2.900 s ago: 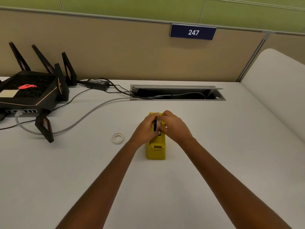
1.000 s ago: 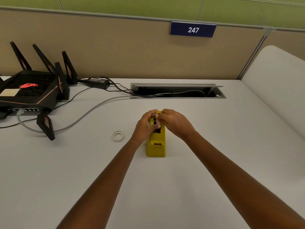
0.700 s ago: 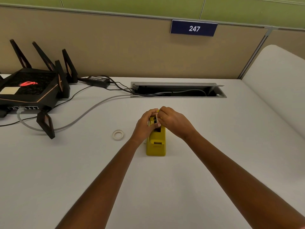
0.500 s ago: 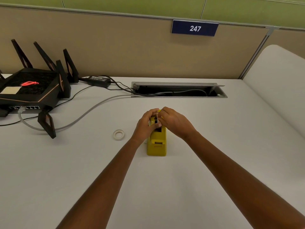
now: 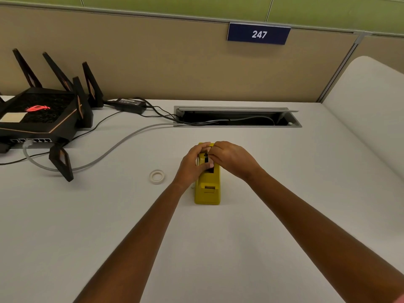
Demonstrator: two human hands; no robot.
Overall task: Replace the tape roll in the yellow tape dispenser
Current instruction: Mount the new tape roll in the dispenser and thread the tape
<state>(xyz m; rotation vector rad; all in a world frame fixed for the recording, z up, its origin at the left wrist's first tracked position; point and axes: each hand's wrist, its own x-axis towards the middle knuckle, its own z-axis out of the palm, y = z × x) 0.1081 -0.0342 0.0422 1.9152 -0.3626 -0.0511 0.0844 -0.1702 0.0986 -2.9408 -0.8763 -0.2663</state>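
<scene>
The yellow tape dispenser [image 5: 207, 190] stands on the white desk, its cutter end toward me. My left hand [image 5: 191, 166] wraps the dispenser's left side, thumb across the top slot. My right hand [image 5: 232, 158] comes in from the right, its fingertips pinched on a dark-cored tape roll [image 5: 206, 157] sitting in the slot. My fingers hide most of that roll. A small, thin white tape roll [image 5: 157, 176] lies flat on the desk, a short way left of my left hand.
A black router [image 5: 41, 115] with upright antennas sits at the far left. Its grey cable [image 5: 113, 149] and black leads run to an open cable tray [image 5: 237, 118] at the back. Behind the tray is a beige partition. A white curved panel [image 5: 369, 110] borders the right.
Both hands have stayed on the dispenser's top slot. Compared with 2.9 s ago the roll sits lower in the slot. The fingertips have shifted only slightly.
</scene>
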